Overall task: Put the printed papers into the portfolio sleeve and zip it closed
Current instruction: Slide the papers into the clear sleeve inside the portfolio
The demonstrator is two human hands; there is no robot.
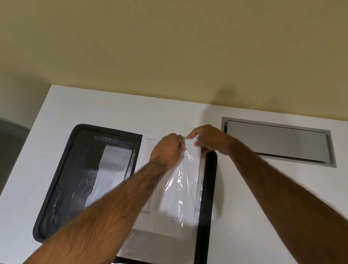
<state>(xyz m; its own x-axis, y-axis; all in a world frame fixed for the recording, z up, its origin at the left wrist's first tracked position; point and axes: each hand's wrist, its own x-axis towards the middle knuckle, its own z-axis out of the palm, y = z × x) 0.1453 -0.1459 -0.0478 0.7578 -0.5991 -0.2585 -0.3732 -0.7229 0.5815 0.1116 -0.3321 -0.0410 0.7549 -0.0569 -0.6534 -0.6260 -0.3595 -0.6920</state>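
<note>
A black zip portfolio (207,198) lies open flat on the white desk (257,202). Its left half shows dark pockets (76,176). On its right half lie white printed papers (169,226) under a clear plastic sleeve (183,181). My left hand (168,150) pinches the sleeve's upper edge and lifts the film. My right hand (208,140) pinches the top edge of the papers at the sleeve's mouth. Both forearms cross the portfolio and hide part of the papers.
A grey metal cable hatch (277,141) is set into the desk at the back right. A beige wall (176,47) rises right behind the desk. The desk's left edge drops off beside the portfolio.
</note>
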